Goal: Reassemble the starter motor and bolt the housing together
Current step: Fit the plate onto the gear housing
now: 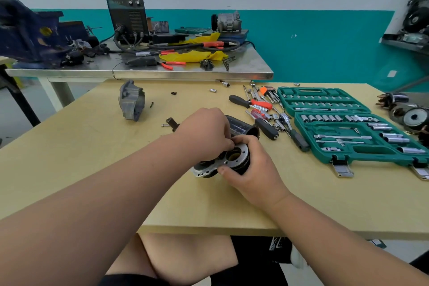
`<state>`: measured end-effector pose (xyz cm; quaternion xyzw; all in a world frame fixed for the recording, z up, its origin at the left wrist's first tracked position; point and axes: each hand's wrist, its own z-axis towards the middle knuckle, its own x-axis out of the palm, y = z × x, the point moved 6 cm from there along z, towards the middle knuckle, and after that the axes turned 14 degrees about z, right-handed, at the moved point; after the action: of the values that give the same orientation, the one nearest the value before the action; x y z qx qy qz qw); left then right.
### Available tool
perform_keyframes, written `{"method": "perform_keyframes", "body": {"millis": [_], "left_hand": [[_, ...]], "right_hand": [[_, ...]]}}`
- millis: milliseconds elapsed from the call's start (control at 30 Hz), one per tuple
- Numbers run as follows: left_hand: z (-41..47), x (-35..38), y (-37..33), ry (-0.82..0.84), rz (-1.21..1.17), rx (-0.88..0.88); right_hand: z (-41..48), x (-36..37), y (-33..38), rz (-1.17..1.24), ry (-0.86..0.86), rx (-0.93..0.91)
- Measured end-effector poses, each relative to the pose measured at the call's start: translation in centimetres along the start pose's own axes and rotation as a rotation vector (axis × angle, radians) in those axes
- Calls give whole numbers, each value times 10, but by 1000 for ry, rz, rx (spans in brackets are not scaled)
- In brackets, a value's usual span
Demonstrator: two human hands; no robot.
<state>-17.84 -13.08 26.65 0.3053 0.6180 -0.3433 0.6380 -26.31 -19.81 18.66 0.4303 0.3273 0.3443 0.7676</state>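
Note:
The starter motor body [228,160], black with a silver flanged end plate facing up, stands on the yellow table [92,146] in the middle. My right hand [253,169] grips its right side, thumb on the plate's front edge. My left hand [206,133] hovers over the top with fingers curled, pinching at something small by the plate's opening; what it pinches is hidden. A black cylindrical motor part [243,126] lies just behind my hands. A grey cast housing piece [131,100] stands at the far left of the table. A short shaft piece [172,122] lies beside my left hand.
An open green socket set [343,123] fills the right side. Loose screwdrivers, a ratchet [292,130] and sockets lie between it and my hands. More dark motor parts [408,114] sit at the far right. A metal bench [162,69] with a welder stands behind.

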Motion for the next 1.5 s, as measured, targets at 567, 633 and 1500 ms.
{"method": "perform_keyframes", "body": {"millis": [567, 633, 1500], "left_hand": [[-18, 15, 27, -104, -202, -9], [-19, 16, 30, -125, -221, -29], [-20, 16, 24, -131, -212, -75]], "right_hand": [[0, 7, 2, -104, 58, -145], [1, 8, 2, -105, 62, -151], [-2, 4, 10, -283, -15, -227]]}}
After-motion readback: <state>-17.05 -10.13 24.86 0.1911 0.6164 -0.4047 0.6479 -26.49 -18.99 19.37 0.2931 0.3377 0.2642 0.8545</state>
